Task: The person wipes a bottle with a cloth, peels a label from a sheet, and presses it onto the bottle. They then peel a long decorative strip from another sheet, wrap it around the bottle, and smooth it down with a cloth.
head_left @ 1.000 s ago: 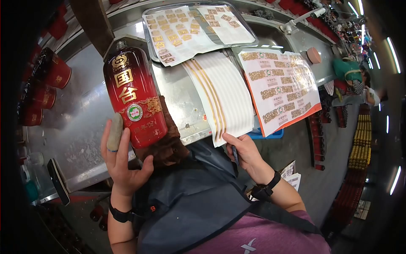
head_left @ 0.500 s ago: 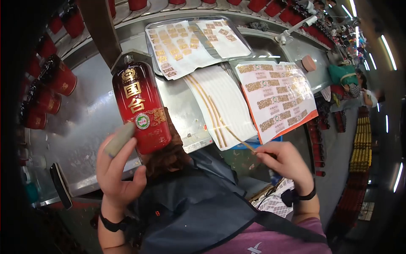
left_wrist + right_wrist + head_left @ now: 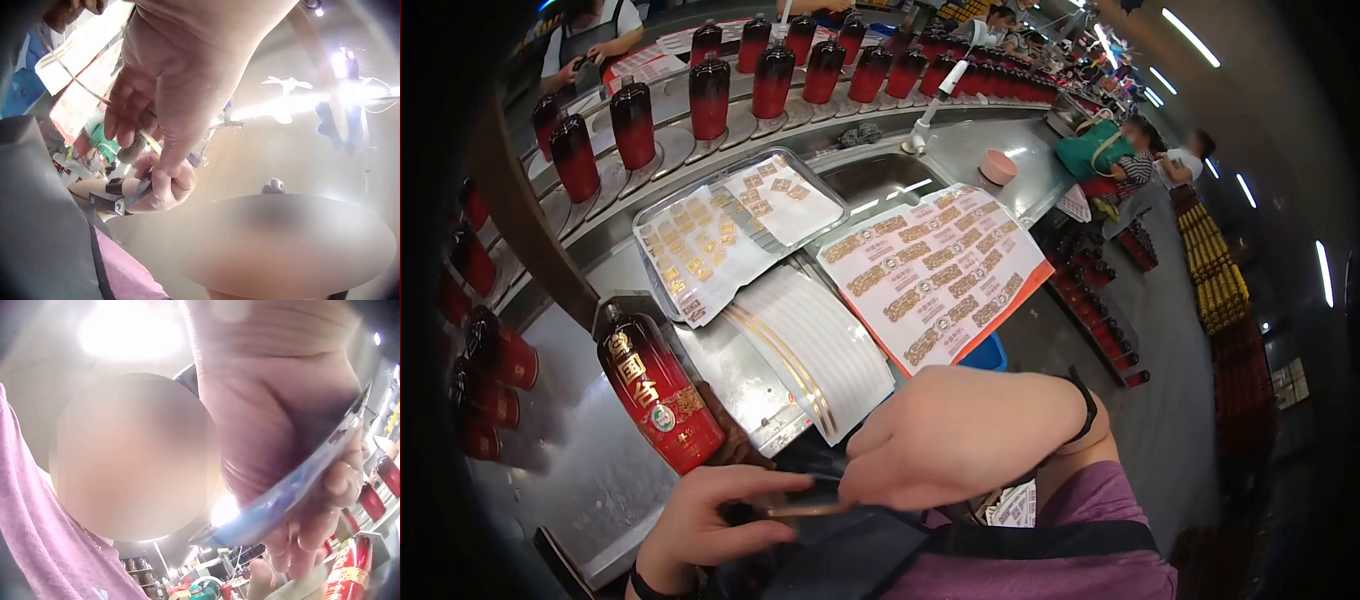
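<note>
Steel table (image 3: 575, 440), red bottles (image 3: 710, 100), ceiling lights (image 3: 1190, 38); right hand (image 3: 955, 435) clamped on gold strip (image 3: 808, 510); left hand (image 3: 705, 520), fingers apart.

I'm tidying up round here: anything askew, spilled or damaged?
The striped sheet and the orange-edged label sheet both jut past the bench edge, so they look slightly askew. I see no spill or damage.
</note>
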`<state>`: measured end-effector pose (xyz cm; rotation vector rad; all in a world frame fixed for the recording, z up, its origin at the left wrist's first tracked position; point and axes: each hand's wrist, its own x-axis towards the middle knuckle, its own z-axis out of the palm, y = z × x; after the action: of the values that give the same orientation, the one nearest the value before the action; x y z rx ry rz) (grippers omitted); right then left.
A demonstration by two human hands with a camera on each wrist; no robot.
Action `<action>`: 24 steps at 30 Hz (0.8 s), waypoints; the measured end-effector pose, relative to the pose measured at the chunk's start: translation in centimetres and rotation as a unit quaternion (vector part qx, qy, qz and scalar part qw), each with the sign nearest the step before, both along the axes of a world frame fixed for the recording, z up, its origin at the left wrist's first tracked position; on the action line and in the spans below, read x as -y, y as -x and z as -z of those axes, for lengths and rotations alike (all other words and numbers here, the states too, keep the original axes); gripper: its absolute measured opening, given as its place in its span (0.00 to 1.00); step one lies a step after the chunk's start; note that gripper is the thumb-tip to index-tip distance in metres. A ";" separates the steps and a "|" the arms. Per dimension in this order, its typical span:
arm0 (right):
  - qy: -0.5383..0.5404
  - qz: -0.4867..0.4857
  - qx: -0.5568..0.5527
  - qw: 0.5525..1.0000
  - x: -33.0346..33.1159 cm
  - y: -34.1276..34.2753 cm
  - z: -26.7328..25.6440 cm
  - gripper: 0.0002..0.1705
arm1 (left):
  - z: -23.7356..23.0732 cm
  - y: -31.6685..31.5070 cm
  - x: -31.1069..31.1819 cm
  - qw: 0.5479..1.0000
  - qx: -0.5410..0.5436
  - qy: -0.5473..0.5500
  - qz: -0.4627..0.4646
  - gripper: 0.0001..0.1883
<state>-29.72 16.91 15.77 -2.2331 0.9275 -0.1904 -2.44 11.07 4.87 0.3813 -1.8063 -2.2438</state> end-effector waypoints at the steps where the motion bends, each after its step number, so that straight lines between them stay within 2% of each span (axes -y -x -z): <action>1: 0.002 0.001 0.001 1.000 0.1 0.8 0.5 0.10 | 0.6 -1.2 -0.1 0.998 0.040 0.025 -0.051 0.22; 2: -0.012 0.029 0.030 0.999 0.2 1.8 1.4 0.10 | 1.4 -2.3 -0.2 0.990 0.079 0.050 -0.103 0.15; 3: -0.026 0.057 0.058 0.996 0.5 2.7 2.4 0.10 | 2.3 -3.4 -0.6 0.990 0.080 0.049 -0.103 0.15; 5: -0.053 0.078 0.057 0.994 1.0 3.9 4.2 0.10 | 4.0 -5.1 -1.5 0.971 0.090 0.046 -0.218 0.07; 7: -0.188 0.137 0.056 0.971 1.2 4.6 6.4 0.11 | 4.1 -5.9 -2.5 0.961 0.110 0.011 -0.252 0.06; 9: -0.210 0.132 0.057 0.967 1.5 4.6 8.3 0.15 | 4.0 -6.2 -3.4 0.946 0.135 -0.027 -0.293 0.06; 11: -0.121 0.196 -0.089 0.969 1.6 4.6 9.7 0.19 | 4.2 -5.9 -3.9 0.911 0.181 0.171 -0.329 0.06; 12: -0.087 0.239 -0.095 0.963 1.7 4.5 10.3 0.21 | 4.3 -5.7 -3.9 0.896 0.182 0.254 -0.317 0.06; 14: -0.049 0.297 -0.076 0.951 2.2 3.5 11.0 0.23 | 4.4 -5.2 -4.1 0.901 0.187 0.264 -0.290 0.08; 15: -0.083 0.320 -0.028 0.943 2.5 1.5 9.8 0.21 | 4.0 -4.8 -4.0 0.902 0.195 0.278 -0.265 0.08; 17: -0.075 0.195 0.096 0.973 2.6 -1.5 10.3 0.21 | 4.2 -3.7 -3.8 0.900 0.161 0.335 -0.227 0.07; 18: -0.103 0.142 0.167 0.970 2.7 -3.6 10.7 0.22 | 4.0 -3.3 -3.7 0.900 0.159 0.344 -0.216 0.07; 19: -0.146 0.113 0.186 0.965 2.6 -5.3 11.0 0.23 | 3.9 -3.0 -3.7 0.900 0.153 0.354 -0.204 0.07; 21: -0.113 0.089 0.182 0.973 3.0 -7.8 11.5 0.23 | 4.6 -3.1 -3.9 0.893 0.146 0.359 -0.227 0.08; 24: -0.173 0.099 0.134 0.971 3.9 -8.4 12.1 0.21 | 5.4 -4.0 -3.8 0.890 0.134 0.352 -0.258 0.08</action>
<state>-21.28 13.00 3.69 -1.7456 0.9524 -0.3804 1.52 14.87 -0.49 0.9080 -2.1640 -1.1273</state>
